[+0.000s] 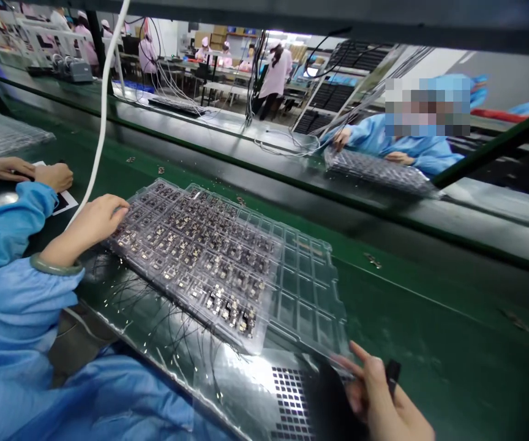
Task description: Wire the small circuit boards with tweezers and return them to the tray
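One clear plastic tray [301, 288] of small wired modules [200, 245] on the green counter [430, 300].
Left grip [85, 223] open, flat on the tray; right grip [379, 392] closed on a small black piece [393, 375].

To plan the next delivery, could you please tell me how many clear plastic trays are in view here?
3. One large tray lies under the person's left hand, one tray sits far left, and one tray lies before the co-worker opposite. Others may be hidden.

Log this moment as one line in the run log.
Left hand: on clear plastic tray of electronic modules | Right hand: at tray edge, beside black item | Co-worker's hands: beyond left hand
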A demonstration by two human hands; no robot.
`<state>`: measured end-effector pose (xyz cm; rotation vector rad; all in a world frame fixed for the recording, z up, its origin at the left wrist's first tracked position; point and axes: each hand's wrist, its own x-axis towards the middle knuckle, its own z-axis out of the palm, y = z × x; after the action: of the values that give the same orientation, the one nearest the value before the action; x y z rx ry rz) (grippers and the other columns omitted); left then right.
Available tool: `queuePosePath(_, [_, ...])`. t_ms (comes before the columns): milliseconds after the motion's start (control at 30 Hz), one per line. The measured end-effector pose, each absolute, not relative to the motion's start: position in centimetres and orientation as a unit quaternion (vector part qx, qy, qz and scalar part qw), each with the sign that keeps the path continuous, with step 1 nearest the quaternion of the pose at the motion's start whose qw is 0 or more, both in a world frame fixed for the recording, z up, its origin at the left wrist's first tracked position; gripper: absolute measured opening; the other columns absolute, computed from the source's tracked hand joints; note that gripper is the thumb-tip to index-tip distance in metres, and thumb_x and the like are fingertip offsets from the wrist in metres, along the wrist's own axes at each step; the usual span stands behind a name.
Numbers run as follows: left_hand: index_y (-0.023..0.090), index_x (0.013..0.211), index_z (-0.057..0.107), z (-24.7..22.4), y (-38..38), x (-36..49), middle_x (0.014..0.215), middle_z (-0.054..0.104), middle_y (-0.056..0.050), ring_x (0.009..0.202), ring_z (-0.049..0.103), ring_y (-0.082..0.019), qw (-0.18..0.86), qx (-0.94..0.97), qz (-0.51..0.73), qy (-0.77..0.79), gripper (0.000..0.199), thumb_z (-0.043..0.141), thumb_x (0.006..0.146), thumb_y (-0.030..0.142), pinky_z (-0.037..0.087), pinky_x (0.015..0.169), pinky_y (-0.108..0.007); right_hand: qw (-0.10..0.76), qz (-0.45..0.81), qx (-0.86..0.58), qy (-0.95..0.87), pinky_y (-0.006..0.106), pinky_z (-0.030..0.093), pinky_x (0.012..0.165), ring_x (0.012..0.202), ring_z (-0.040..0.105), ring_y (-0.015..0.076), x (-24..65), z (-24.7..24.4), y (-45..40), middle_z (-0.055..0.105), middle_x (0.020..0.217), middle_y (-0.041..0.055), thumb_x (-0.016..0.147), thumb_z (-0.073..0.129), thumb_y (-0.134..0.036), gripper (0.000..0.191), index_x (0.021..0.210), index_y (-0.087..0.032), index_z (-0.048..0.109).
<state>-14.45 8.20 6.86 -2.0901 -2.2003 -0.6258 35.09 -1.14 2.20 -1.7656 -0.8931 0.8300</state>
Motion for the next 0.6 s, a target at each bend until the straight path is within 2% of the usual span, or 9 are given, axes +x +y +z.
queuePosePath(67, [0.015, 0.102, 0.065, 6.3, 7.7, -15.3, 0.109, 0.067, -0.014, 0.107, 0.060, -0.031, 0.028, -0.663, -0.195, -0.722, 0.032, 0.040, 0.087, 0.028, 0.044, 0.097, -0.042, 0.478, 0.439, -0.691, -0.319, 0.019, 0.034, 0.043, 0.050, 0.052, 0.0129, 34.7, 2.1, -0.9, 0.040, 0.041, -0.0075, 0.068, 0.067, -0.065, 0.068, 0.115, -0.016, 0.060])
queuePosePath(133, [0.013, 0.102, 0.064, 5.7, 7.1, -15.9, 0.108, 0.067, -0.016, 0.105, 0.061, -0.031, 0.033, -0.652, -0.193, -0.732, 0.033, 0.038, 0.086, 0.025, 0.045, 0.096, -0.043, 0.484, 0.495, -0.660, -0.293, 0.015, 0.028, 0.037, 0.037, 0.034, 0.0050, 34.1, 2.3, -0.6, 0.049, 0.045, -0.0069, 0.062, 0.077, -0.057, 0.067, 0.113, -0.017, 0.061])
queuePosePath(167, [0.012, 0.102, 0.064, 5.4, 6.9, -16.2, 0.107, 0.066, -0.017, 0.105, 0.061, -0.031, 0.035, -0.648, -0.192, -0.736, 0.034, 0.037, 0.086, 0.025, 0.045, 0.096, -0.044, 0.493, 0.511, -0.647, -0.278, 0.014, 0.027, 0.035, 0.036, 0.030, 0.0024, 33.9, 2.4, -0.4, 0.056, 0.050, -0.0050, 0.059, 0.081, -0.052, 0.066, 0.111, -0.017, 0.062])
queuePosePath(233, [0.012, 0.101, 0.064, 5.0, 6.5, -16.5, 0.106, 0.065, -0.018, 0.104, 0.060, -0.032, 0.037, -0.645, -0.192, -0.739, 0.034, 0.037, 0.085, 0.026, 0.045, 0.095, -0.045, 0.514, 0.535, -0.626, -0.241, 0.011, 0.027, 0.033, 0.035, 0.030, -0.0007, 33.6, 2.6, -0.3, 0.065, 0.062, -0.0006, 0.053, 0.086, -0.042, 0.063, 0.106, -0.016, 0.063])
queuePosePath(300, [0.012, 0.096, 0.064, 4.9, 6.3, -16.8, 0.103, 0.066, -0.017, 0.103, 0.059, -0.032, 0.035, -0.648, -0.190, -0.737, 0.032, 0.038, 0.085, 0.028, 0.044, 0.096, -0.044, 0.534, 0.553, -0.606, -0.204, 0.009, 0.028, 0.032, 0.034, 0.030, -0.0026, 33.7, 2.8, -0.2, 0.068, 0.068, 0.0013, 0.050, 0.088, -0.035, 0.060, 0.103, -0.016, 0.065])
queuePosePath(400, [0.016, 0.089, 0.064, 5.1, 6.2, -17.0, 0.099, 0.066, -0.014, 0.102, 0.059, -0.030, 0.026, -0.658, -0.184, -0.730, 0.029, 0.041, 0.084, 0.031, 0.044, 0.097, -0.042, 0.549, 0.572, -0.587, -0.164, 0.008, 0.030, 0.031, 0.033, 0.029, -0.0039, 34.2, 3.0, -0.3, 0.066, 0.065, -0.0006, 0.051, 0.087, -0.029, 0.055, 0.100, -0.017, 0.067])
queuePosePath(600, [0.017, 0.090, 0.064, 5.2, 6.0, -16.7, 0.102, 0.066, -0.013, 0.104, 0.058, -0.028, 0.020, -0.664, -0.188, -0.724, 0.030, 0.042, 0.086, 0.037, 0.044, 0.098, -0.040, 0.546, 0.595, -0.570, -0.151, 0.007, 0.031, 0.030, 0.032, 0.025, -0.0042, 35.0, 3.3, 0.4, 0.059, 0.061, -0.0040, 0.061, 0.080, -0.026, 0.039, 0.098, -0.019, 0.068])
